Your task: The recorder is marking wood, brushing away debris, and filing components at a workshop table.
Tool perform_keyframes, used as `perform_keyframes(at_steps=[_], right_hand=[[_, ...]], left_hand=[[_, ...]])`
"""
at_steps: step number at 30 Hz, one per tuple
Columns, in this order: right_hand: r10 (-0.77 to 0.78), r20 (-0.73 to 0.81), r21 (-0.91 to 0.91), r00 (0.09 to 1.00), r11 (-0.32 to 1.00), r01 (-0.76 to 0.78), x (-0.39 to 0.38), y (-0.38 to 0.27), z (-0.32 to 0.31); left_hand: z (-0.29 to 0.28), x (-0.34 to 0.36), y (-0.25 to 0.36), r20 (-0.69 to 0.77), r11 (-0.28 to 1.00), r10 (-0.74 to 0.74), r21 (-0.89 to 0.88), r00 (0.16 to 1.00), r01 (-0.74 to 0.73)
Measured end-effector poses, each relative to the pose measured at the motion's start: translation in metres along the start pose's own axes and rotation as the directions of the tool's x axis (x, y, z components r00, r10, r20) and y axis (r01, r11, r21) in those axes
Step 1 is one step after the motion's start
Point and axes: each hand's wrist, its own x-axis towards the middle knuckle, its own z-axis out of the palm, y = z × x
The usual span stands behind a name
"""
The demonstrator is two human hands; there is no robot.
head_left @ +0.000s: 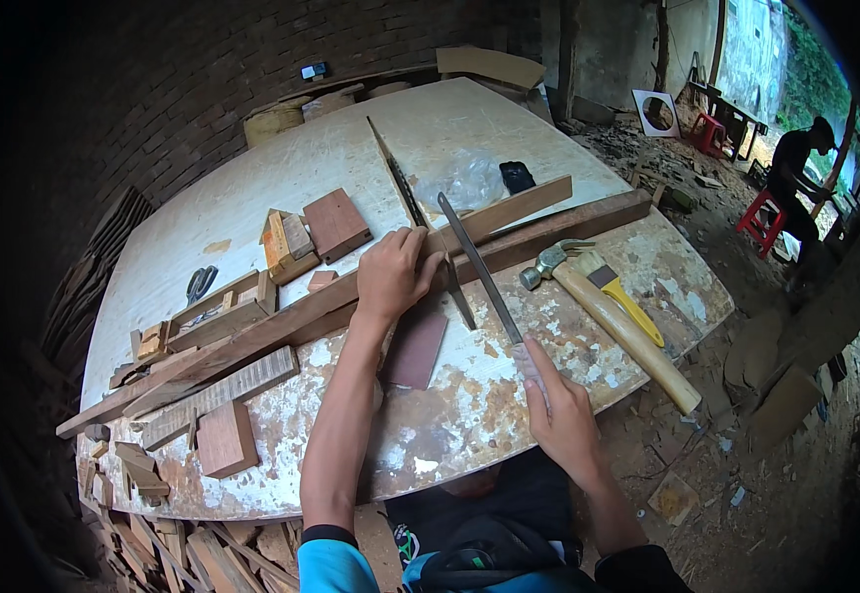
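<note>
My left hand (392, 275) is closed on a long, narrow saw blade (395, 170) where it crosses two wooden strips. The blade runs away toward the table's far side, and its near end sticks out past my fingers. How it sits between the strips is hidden by my hand. In my right hand (560, 410) is a long, flat metal file (479, 265), gripped at its pale lower end. The file slants up and away, its far part over the lighter wooden strip (519, 210) and just right of the blade. Beneath them lies a long dark wooden bar (578, 225).
A hammer (613, 321) and a yellow-handled brush (619, 292) lie at the right. Wooden blocks (337, 223), a small wooden box (217, 314) and scissors (202, 284) lie left. A clear plastic bag (464, 180) is farther back. Someone sits on a red stool (763, 221) far right.
</note>
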Motion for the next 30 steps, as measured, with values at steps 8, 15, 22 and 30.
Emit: perform_keyframes(at_steps=[8,15,22,30], right_hand=[[0.026,0.036,-0.073,0.999,0.997,-0.023,0.000,-0.003,0.003],[0.070,0.092,-0.149,0.993,0.987,-0.056,0.002,-0.016,0.004],[0.063,0.048,-0.139,0.997,0.989,-0.056,0.003,-0.010,0.015],[0.053,0.052,-0.193,0.997,0.980,-0.042,0.005,-0.017,0.019]], left_hand=[[0.007,0.000,-0.004,0.029,0.999,0.041,-0.035,0.999,-0.040],[0.015,0.000,-0.004,0.015,0.998,-0.061,-0.023,0.998,0.061],[0.021,0.002,-0.006,0.062,0.997,-0.060,0.061,0.996,0.056],[0.026,0.002,-0.002,0.066,0.985,-0.115,0.134,0.991,0.106]])
